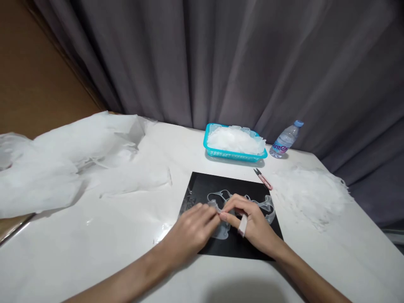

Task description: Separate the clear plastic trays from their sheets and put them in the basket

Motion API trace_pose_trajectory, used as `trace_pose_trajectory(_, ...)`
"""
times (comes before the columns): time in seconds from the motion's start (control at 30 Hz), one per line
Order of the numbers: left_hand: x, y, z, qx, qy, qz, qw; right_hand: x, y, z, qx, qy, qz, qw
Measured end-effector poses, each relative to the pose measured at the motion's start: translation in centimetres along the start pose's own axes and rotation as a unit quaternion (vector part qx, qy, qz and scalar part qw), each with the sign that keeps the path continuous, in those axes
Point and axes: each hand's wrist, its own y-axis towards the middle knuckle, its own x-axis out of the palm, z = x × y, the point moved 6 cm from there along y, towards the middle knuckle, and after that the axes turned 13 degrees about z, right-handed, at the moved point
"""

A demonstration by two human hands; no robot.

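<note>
Over a black board (230,249), my left hand (197,225) and my right hand (254,221) meet with their fingertips together. Between them is a thin, translucent white sheet with cut-out openings (222,232), pinched by both. Part of that sheet hangs below my fingers, and looping strips of the same material (268,206) spread behind and to the right of my right hand. A pale band (242,225) circles a finger of my right hand. The exact pinch point is partly hidden by my fingers.
Pink-handled thread snips (263,179) lie at the board's upper right corner. Behind stands a turquoise basket (236,156) heaped with white pieces, beside a water bottle (285,140). White scraps (315,193) pile up on the right; large white sheets (88,139) cover the table's left side.
</note>
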Motion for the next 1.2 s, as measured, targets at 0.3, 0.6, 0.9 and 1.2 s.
trace_pose_trajectory(0.3, -1.1, -0.7, -0.6, -0.255, -0.263, -0.034, 0.93, -8.5, 2.1, 4.5, 0.064, -0.242, 0.257, 0.934)
trace_pose_trajectory(0.6, 0.7, -1.4, -4.8, -0.587, -0.559, -0.013, 0.586, -4.1, 0.2, 4.0, -0.129, -0.372, 0.039, 0.918)
trace_pose_trajectory(0.9, 0.4, -1.6, -5.5, -0.616, -0.6, 0.005, 0.51, -15.9, 1.1, 0.0, -0.112, -0.28, 0.379, 0.875)
trace_pose_trajectory(1.2, 0.7, -1.9, -5.9, -0.619, -0.618, 0.027, 0.484, -27.4, -1.4, 4.8, 0.038, -0.566, 0.488, 0.663)
